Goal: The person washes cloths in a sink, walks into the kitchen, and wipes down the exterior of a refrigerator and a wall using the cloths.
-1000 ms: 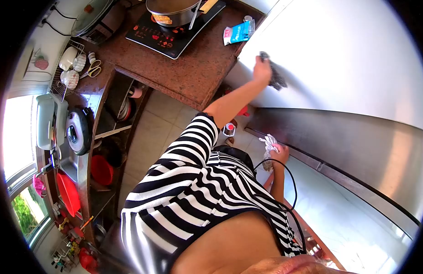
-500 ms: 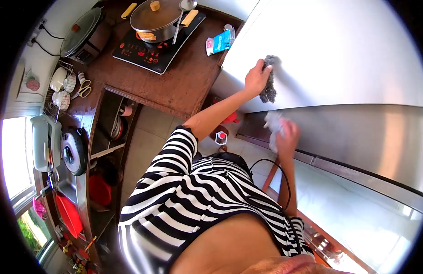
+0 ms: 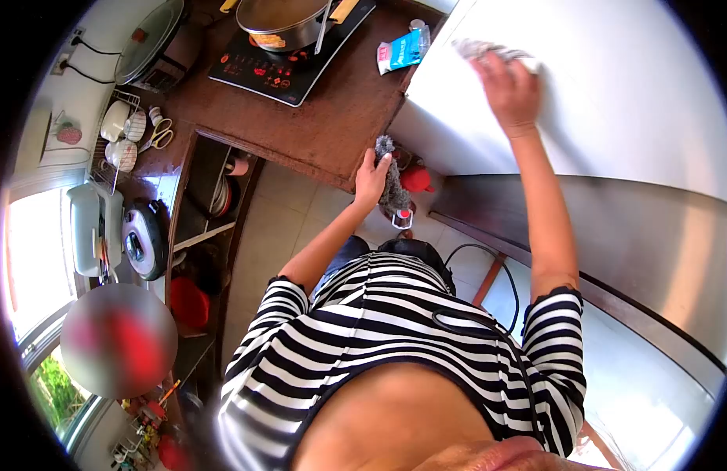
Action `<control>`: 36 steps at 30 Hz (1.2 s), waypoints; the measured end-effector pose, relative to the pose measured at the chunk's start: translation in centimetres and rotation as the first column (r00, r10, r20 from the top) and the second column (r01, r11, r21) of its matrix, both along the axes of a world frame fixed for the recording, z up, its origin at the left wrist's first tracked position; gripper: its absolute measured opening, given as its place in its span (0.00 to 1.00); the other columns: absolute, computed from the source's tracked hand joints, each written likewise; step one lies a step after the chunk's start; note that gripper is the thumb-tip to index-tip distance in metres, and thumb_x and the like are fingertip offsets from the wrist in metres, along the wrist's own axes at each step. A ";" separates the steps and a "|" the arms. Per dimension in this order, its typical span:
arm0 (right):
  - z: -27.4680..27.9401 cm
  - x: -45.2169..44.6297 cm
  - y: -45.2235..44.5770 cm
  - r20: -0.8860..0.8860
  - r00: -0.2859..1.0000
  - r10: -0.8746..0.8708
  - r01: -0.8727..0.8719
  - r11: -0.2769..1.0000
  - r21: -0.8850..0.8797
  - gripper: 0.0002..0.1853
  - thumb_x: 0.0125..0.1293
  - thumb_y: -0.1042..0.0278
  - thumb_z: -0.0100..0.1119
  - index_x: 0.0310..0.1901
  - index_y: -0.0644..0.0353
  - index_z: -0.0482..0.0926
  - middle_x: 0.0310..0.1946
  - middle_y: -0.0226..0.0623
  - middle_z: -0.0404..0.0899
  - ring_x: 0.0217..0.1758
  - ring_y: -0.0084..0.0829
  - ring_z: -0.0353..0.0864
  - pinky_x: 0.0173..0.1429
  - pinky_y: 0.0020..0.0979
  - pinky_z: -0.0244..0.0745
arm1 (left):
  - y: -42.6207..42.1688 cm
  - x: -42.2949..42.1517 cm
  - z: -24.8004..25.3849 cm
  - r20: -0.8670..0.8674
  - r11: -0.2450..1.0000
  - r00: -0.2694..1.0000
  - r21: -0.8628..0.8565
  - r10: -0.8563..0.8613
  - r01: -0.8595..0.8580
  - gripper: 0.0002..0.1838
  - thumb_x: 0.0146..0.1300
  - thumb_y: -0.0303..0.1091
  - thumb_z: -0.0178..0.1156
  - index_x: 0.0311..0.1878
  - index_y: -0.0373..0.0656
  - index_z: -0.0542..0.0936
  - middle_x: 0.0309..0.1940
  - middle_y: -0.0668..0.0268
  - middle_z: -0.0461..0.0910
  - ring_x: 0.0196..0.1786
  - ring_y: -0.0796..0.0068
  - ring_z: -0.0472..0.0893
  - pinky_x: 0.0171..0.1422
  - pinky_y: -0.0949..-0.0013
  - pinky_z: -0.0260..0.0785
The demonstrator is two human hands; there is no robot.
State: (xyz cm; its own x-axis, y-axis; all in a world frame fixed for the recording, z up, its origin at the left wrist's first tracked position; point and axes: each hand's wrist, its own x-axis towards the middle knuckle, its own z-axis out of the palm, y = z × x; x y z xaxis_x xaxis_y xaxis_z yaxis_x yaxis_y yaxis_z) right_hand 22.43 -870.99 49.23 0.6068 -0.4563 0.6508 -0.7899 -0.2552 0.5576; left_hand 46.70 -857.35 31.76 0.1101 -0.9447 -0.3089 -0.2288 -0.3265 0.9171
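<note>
My right hand (image 3: 510, 94) presses a crumpled pale cloth (image 3: 483, 49) against a large glossy white panel (image 3: 622, 102), near its upper left part. The fingers lie over the cloth and cover much of it. A grey, fuzzy cloth (image 3: 393, 187) is gripped in my left hand (image 3: 370, 179), thumb on its near side. That hand is in the air beside the corner of the brown wooden counter (image 3: 316, 141), away from the panel.
A pot (image 3: 285, 38) sits on a black induction cooker (image 3: 257, 69). A blue and white packet (image 3: 403, 52) lies at the counter's edge. Scissors (image 3: 161, 135) and a bowl rack (image 3: 112, 153) are at the left. A red object (image 3: 416, 179) and a white-handled bottle (image 3: 403, 217) stand below.
My left hand has drawn back from the white panel with the grey cloth, toward my body. My right hand has come up from below and put the pale cloth on the panel.
</note>
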 end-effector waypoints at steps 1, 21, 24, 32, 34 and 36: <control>-2.8 0.6 -0.7 -0.028 0.999 0.044 -0.042 0.997 0.065 0.18 0.55 0.61 0.62 0.49 0.33 0.76 0.47 0.14 0.69 0.48 0.26 0.62 0.44 0.27 0.62 | 0.6 0.7 -0.3 -0.023 1.000 1.000 -0.011 -0.004 0.004 0.19 0.62 0.48 0.54 0.38 0.38 0.67 0.32 0.49 0.74 0.38 0.52 0.74 0.45 0.58 0.65; 6.0 -8.0 5.2 0.319 0.886 -0.337 0.396 0.907 -0.142 0.15 0.55 0.61 0.61 0.44 0.32 0.75 0.54 0.19 0.71 0.54 0.38 0.62 0.54 0.42 0.54 | 5.6 6.2 -0.3 -0.370 0.998 0.927 0.025 0.064 -0.059 0.08 0.65 0.35 0.54 0.40 0.41 0.71 0.31 0.73 0.69 0.34 0.84 0.65 0.39 0.77 0.60; 16.7 -11.9 6.1 0.446 0.830 -0.336 0.462 0.862 -0.210 0.21 0.47 0.66 0.66 0.45 0.35 0.74 0.54 0.23 0.70 0.55 0.41 0.64 0.58 0.49 0.56 | 4.5 5.1 0.0 -0.375 0.999 0.926 -0.014 0.030 -0.038 0.08 0.65 0.35 0.54 0.37 0.41 0.70 0.28 0.74 0.67 0.32 0.85 0.63 0.36 0.78 0.59; 20.5 -15.1 8.8 0.859 0.512 -0.028 0.542 0.786 -0.297 0.24 0.51 0.65 0.54 0.53 0.61 0.71 0.53 0.50 0.66 0.58 0.51 0.61 0.63 0.49 0.52 | 3.0 2.1 2.2 -0.387 0.978 0.913 -0.203 -0.130 0.054 0.20 0.66 0.37 0.53 0.57 0.36 0.68 0.46 0.66 0.72 0.48 0.75 0.69 0.56 0.71 0.60; 13.6 -15.4 8.9 0.889 0.455 -0.046 0.576 0.777 -0.254 0.29 0.51 0.69 0.53 0.58 0.64 0.66 0.53 0.53 0.65 0.58 0.53 0.60 0.63 0.50 0.52 | 3.2 2.3 0.0 -0.417 0.976 0.902 -0.217 -0.112 0.021 0.27 0.64 0.37 0.54 0.64 0.37 0.63 0.54 0.63 0.70 0.55 0.73 0.68 0.62 0.71 0.58; 4.9 -15.5 8.5 0.938 0.342 -0.054 0.631 0.753 -0.186 0.30 0.52 0.71 0.51 0.59 0.68 0.62 0.54 0.55 0.61 0.58 0.52 0.59 0.62 0.49 0.54 | 3.7 3.2 -0.2 -0.380 0.993 0.922 -0.106 -0.080 0.042 0.23 0.64 0.35 0.53 0.60 0.38 0.66 0.49 0.65 0.71 0.48 0.75 0.70 0.56 0.71 0.62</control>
